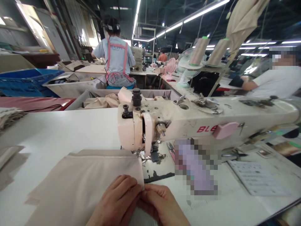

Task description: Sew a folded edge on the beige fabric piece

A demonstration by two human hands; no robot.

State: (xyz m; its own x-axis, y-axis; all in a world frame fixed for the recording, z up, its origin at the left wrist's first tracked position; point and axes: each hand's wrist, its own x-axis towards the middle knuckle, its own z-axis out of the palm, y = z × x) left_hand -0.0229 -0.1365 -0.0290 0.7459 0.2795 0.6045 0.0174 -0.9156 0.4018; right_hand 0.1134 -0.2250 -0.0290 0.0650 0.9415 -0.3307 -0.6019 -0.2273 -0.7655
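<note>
Head view, both hands pinching beige fabric

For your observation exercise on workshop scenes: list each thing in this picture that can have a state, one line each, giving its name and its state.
Beige fabric: folded, lying flat on the table, right edge under the needle area.
Left hand: pinching the fabric's near edge.
Right hand: pinching the same edge, touching the left hand.
Sewing machine: upright; whether it is running cannot be told.
Thread cones: standing upright.
</note>
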